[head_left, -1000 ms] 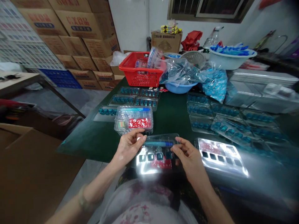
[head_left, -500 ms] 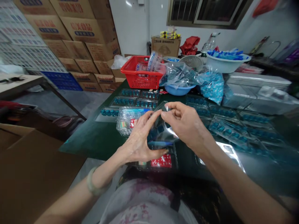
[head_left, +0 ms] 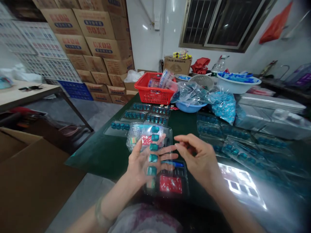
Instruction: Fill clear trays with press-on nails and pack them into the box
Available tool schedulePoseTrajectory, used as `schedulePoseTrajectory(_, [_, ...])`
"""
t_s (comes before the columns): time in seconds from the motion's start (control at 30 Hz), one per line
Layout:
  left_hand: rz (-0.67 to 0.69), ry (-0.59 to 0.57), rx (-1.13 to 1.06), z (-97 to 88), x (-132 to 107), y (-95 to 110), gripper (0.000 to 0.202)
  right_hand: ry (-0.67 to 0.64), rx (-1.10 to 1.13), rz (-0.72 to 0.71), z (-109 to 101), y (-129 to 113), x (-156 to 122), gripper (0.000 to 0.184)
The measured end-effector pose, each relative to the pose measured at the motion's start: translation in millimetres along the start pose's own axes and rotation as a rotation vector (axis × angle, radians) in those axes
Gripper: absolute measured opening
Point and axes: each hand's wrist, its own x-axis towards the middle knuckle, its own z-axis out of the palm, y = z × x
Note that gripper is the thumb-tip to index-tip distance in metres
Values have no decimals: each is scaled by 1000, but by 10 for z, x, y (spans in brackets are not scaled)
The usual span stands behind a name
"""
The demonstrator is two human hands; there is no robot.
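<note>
My left hand (head_left: 139,165) is palm up behind a clear plastic tray (head_left: 153,158), thumb at its left edge and fingers seen through it. A column of several teal gem-shaped pieces shows in that tray. Beside its right edge, my right hand (head_left: 196,158) has thumb and forefinger slightly apart, with the other fingers curled; nothing shows between the tips. Below lies a clear compartment tray (head_left: 186,186) with a red dotted packet (head_left: 170,184) and a blue stick (head_left: 178,164). Partly behind the held tray stands a stack of filled clear trays (head_left: 132,131).
Clear trays of teal pieces lie at the back left (head_left: 134,115) and right (head_left: 239,155) of the green table (head_left: 102,152). Behind stand a red basket (head_left: 154,94), a blue basin (head_left: 190,107) and a bag of blue packets (head_left: 223,105). Cardboard boxes (head_left: 99,47) line the wall.
The clear tray has turned upright and flat towards me, in my left hand, which has rolled palm up. My right hand has drawn slightly away to the right. The view has tilted up.
</note>
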Motion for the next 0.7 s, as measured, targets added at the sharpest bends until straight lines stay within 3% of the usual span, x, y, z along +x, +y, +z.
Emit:
schedulePoseTrajectory(0.1, [-5,12,-70,19,13,-6,74,-62,-204,-77,86,95,-124,16])
schedulePoseTrajectory(0.3, [-4,101,-73,3,-18,-29,73,-104,-346,-148,253,174,-190,17])
schedulePoseTrajectory(0.43, [-17,129,-136,14,-33,-43,73,-66,-404,-238,359,226,-187,12])
schedulePoseTrajectory(0.57, [-9,148,-184,73,-31,-59,70,15,-441,-335,427,281,-201,20])
schedulePoseTrajectory(0.7, [-8,190,-178,110,-26,-103,72,28,-576,-341,466,319,-212,23])
